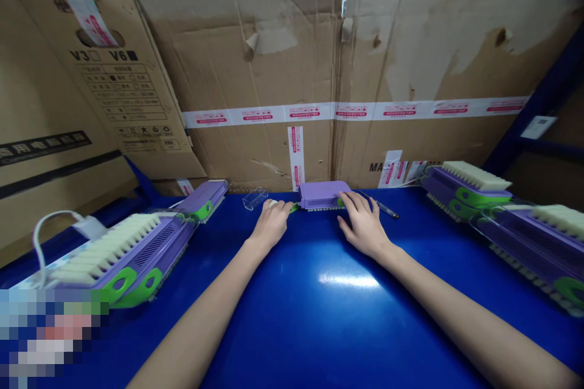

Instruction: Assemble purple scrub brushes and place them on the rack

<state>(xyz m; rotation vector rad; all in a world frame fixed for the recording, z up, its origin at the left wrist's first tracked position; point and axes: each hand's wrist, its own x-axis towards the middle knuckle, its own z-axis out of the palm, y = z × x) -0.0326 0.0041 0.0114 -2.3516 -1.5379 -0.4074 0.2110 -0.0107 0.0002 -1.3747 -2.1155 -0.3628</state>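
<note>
A purple brush (pixel 323 194) with a vented front, green ends and pale bristles underneath lies near the back of the blue table, between my two hands. My left hand (pixel 270 223) is closed at its left end, fingertips around the green tab; something small and white shows at the fingers. My right hand (pixel 364 223) has its fingers curled over the right green end, the thumb lower and in front. Its fingertips partly cover that end. Just behind my right hand lies a dark, slim pen-like tool (pixel 387 211).
A clear plastic piece (pixel 254 198) sits left of the brush. More purple brushes (pixel 166 237) line the left side near a white cable (pixel 39 246); others (pixel 469 191) stand stacked at the right. Cardboard (pixel 255 85) walls the back, and a blue frame post (pixel 542 85) rises at right.
</note>
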